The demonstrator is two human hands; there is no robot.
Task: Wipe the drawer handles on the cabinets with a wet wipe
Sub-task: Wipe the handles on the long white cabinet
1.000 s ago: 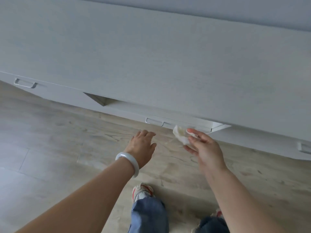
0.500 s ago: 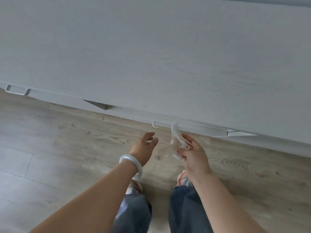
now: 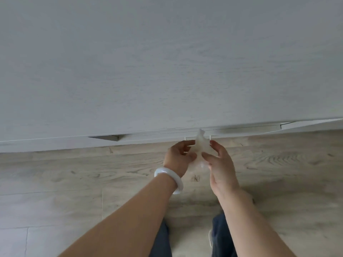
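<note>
Your left hand (image 3: 178, 157) and right hand (image 3: 219, 164) both pinch the crumpled white wet wipe (image 3: 201, 148) | wipe hides the pale drawer handle (image 3: 187, 138) | white bangle (image 3: 169, 179) on left wrist

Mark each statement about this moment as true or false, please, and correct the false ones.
1. Both hands hold the wipe. True.
2. The left hand wears a white bangle on its wrist. True.
3. The wipe lies flat on the floor. False: it is held up above the floor, in front of the drawer.
4. The right hand grips a spray bottle. False: it pinches only the wipe.
5. The floor is wood-patterned. True.
</note>
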